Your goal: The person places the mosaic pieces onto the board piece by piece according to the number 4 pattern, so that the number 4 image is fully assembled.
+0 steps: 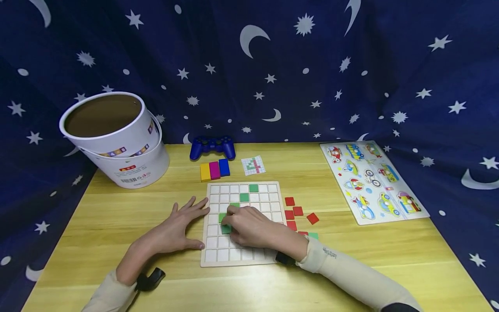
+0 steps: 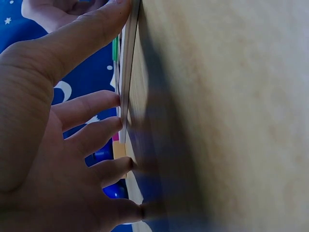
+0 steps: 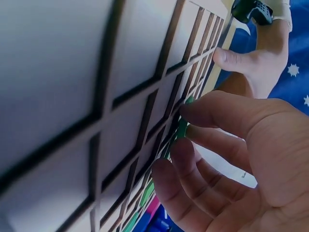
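Note:
A wooden grid board (image 1: 251, 263) with white squares lies on the table. Green square tiles sit in a diagonal of its cells, among them one near the top (image 1: 254, 188) and one just below it (image 1: 244, 197). Over the lower left cells, my right hand (image 1: 253, 226) pinches a green tile (image 3: 182, 129) between thumb and fingers, low against the grid. My left hand (image 1: 175, 227) is spread at the board's left edge, its thumb and fingertips touching the side, as the left wrist view shows.
Several red tiles (image 1: 289, 201) and a green tile (image 1: 313, 235) lie right of the board. Behind it are a pattern card (image 1: 253, 165), coloured blocks (image 1: 215, 170) and a blue game controller (image 1: 212, 147). A white bucket (image 1: 136, 169) stands left, a picture puzzle (image 1: 374, 190) right.

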{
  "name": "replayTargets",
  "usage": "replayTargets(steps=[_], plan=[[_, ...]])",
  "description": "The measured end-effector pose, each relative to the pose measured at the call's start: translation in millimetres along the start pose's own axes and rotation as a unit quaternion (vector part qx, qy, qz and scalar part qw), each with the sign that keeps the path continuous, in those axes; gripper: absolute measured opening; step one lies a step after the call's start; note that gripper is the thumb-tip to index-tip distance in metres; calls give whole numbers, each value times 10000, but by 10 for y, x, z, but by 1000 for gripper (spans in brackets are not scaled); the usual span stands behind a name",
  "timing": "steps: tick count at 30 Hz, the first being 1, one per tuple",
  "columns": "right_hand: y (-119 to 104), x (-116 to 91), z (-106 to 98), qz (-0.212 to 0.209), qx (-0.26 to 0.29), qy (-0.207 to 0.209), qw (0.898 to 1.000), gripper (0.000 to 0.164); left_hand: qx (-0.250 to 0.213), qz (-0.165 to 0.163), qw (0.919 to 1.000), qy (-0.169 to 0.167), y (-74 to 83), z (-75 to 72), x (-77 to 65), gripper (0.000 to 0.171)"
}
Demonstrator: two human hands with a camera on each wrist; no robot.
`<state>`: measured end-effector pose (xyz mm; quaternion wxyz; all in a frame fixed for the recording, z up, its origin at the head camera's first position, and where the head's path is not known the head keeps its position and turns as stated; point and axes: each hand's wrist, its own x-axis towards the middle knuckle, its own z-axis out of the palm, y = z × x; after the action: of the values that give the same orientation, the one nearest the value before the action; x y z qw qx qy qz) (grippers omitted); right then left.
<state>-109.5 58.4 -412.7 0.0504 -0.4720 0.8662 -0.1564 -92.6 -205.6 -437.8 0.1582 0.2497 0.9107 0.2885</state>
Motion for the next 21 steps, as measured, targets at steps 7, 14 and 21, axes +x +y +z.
replayTargets(steps=[7,14,21], plan=[[-52,80,-5,21,-108,-121,9999,22,17,2,10000,8,12,-18,0,92],[-53,98,-21,38,-162,-121,9998,21,8,11,10000,15,15,-13,-5,92],[29,-29,-105,151,61,-49,9999,20,53,50,10000,43,21,2,-5,91]])
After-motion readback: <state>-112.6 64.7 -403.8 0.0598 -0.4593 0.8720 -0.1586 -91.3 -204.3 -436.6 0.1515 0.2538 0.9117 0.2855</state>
